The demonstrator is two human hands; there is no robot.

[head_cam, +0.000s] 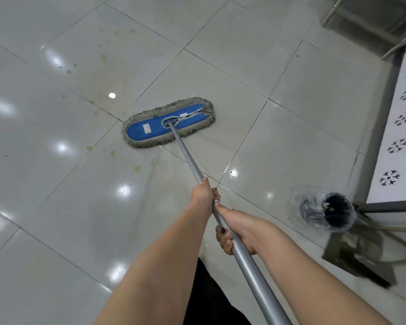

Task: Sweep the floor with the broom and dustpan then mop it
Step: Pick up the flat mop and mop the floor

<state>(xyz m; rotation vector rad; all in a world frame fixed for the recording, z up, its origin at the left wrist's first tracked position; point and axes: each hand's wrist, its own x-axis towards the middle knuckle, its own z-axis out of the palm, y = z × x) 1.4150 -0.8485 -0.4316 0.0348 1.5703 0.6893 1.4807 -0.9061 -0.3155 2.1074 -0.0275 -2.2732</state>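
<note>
Blue fringed flat mop [150, 129] lies forward-left of the grip, along its grey metal handle [188, 158]; left hand [203, 195], nearer, and right hand [240, 228] both clasp the handle.

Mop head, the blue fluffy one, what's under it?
The mop head lies flat on the shiny tiled floor, across a dark tile line. Brownish stains show beside it. Whether any dirt sits beneath it is covered by the pad.
</note>
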